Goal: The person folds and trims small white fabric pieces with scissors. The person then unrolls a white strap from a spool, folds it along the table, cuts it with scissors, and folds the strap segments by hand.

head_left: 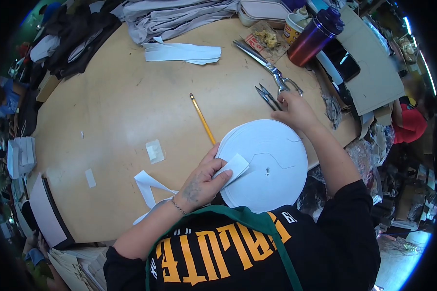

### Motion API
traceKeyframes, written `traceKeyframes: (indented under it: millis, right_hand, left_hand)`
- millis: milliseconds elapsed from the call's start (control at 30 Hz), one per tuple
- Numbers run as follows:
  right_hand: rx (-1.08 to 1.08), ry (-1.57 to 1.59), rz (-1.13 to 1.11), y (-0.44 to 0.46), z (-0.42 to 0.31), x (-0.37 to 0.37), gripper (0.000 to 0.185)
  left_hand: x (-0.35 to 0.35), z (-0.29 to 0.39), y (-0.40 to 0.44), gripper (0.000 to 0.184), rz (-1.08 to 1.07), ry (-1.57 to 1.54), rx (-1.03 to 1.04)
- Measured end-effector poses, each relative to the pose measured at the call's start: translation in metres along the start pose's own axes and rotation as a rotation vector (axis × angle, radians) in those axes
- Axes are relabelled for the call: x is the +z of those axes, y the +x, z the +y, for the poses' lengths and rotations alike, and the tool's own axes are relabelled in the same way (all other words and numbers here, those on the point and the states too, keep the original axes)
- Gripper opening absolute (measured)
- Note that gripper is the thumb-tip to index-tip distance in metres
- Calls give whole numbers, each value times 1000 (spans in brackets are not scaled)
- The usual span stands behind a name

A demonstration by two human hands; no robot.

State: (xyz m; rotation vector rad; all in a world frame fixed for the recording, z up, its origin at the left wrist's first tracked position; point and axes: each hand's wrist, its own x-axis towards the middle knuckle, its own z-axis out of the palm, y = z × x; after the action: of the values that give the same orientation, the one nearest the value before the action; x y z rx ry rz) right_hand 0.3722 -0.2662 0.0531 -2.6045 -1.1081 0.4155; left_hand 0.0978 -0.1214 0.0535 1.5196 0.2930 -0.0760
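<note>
Strip (237, 166), white and folded, sits just below centre, pinched between the thumb and fingers of your left hand (201, 182), apparently so its layers lie together. It overlaps the left edge of the white disc (277, 179). Your right hand (297, 110) is at the small snips (265, 95), upper right; whether it grips them, I cannot tell. Large scissors (273, 71) lie just beyond, seemingly for easy reach.

The tabletop (107, 121) is bright, while fisheye edges curve, blur and darken.
</note>
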Motion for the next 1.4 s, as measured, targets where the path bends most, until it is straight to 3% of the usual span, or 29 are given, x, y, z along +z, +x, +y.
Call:
traceKeyframes:
  millis: [133, 233, 333, 367, 433, 567, 667, 733, 867, 933, 1033, 1267, 1367, 1400]
  right_hand:
    - [-69, -128, 17, 11, -5, -3, 26]
    - [13, -214, 4, 16, -8, 6, 25]
    - [0, -33, 32, 6, -4, -9, 24]
    - [90, 44, 142, 1, 17, -10, 24]
    - [69, -112, 560, -23, 57, -36, 21]
    - [288, -604, 676, -56, 96, -99, 23]
    - [215, -664, 584, -40, 118, -111, 23]
    - [187, -678, 659, -24, 118, -103, 25]
    - [-11, -454, 777, -6, 62, -75, 30]
    - [-217, -315, 576, 6, 47, -37, 24]
    - [157, -164, 125, 26, 15, -20, 25]
    - [216, 189, -110, 46, 40, -7, 20]
    - [302, 834, -274, 50, 45, -17, 21]
    - [251, 813, -264, 51, 41, -18, 20]
  left_hand:
    - [0, 4, -1, 22, 6, 37, -17]
    - [1, -4, 1, 20, -3, -76, 82]
    - [2, -5, 1, 17, 3, -163, 57]
    - [2, -4, 1, 16, 2, -140, 52]
    - [2, 0, 0, 15, 5, -147, 20]
    - [2, 1, 0, 14, -5, -152, -27]
    - [3, 0, -1, 14, 2, -226, -73]
    - [5, 3, -1, 12, 15, -239, -81]
    - [2, 0, 1, 15, -8, -181, -34]
    - [2, -1, 0, 16, -5, -151, -25]
    - [3, -5, 2, 17, -18, -145, 29]
    - [-1, -5, 1, 20, -11, 50, 48]
    - [-4, -1, 2, 24, -38, 80, 44]
    - [-4, 2, 2, 24, -38, 77, 34]
